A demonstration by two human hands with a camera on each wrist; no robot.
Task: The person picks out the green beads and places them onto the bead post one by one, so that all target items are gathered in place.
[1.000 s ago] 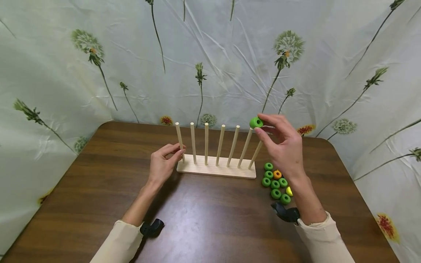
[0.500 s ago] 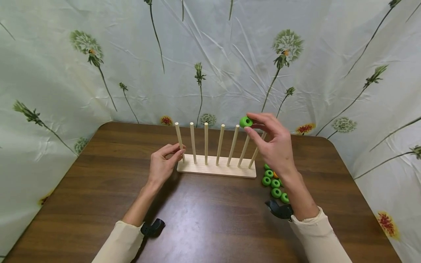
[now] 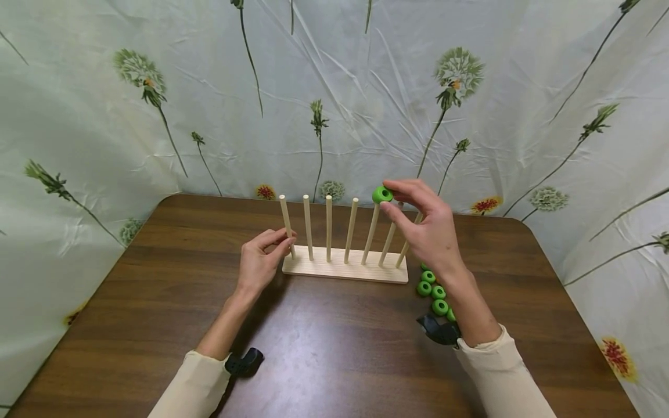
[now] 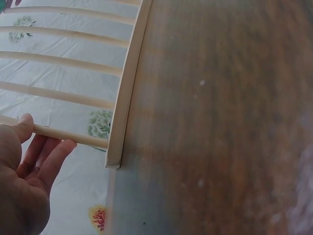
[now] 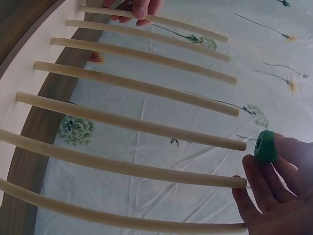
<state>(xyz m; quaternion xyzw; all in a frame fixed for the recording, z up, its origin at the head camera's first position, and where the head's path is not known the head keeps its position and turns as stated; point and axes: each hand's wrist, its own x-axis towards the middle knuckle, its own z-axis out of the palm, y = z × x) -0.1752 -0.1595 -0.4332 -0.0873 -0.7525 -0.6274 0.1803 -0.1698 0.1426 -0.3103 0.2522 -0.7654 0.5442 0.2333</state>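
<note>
A pale wooden stand (image 3: 345, 269) carries a row of upright pegs. My left hand (image 3: 263, 258) pinches the leftmost peg (image 4: 73, 136) low down, near the base, between thumb and fingers. Up at the peg tops, my right hand (image 3: 431, 229) holds a green bead (image 3: 382, 195) between thumb and fingertips. The bead's hole shows, and it overlaps the top of the third peg from the right in the head view. In the right wrist view the bead (image 5: 265, 146) sits just past the tip of that peg (image 5: 132, 122). My lower right fingers are close to the neighbouring peg tips.
Several loose green beads (image 3: 424, 288) lie on the brown table (image 3: 157, 325) right of the stand, partly hidden by my right forearm. Black wrist devices (image 3: 244, 363) sit on both arms. A flowered curtain (image 3: 219, 87) hangs behind the table.
My right hand has moved left with the green bead, from the second peg from the right to the third. Its forearm now covers the orange and yellow beads. My left hand stays put.
</note>
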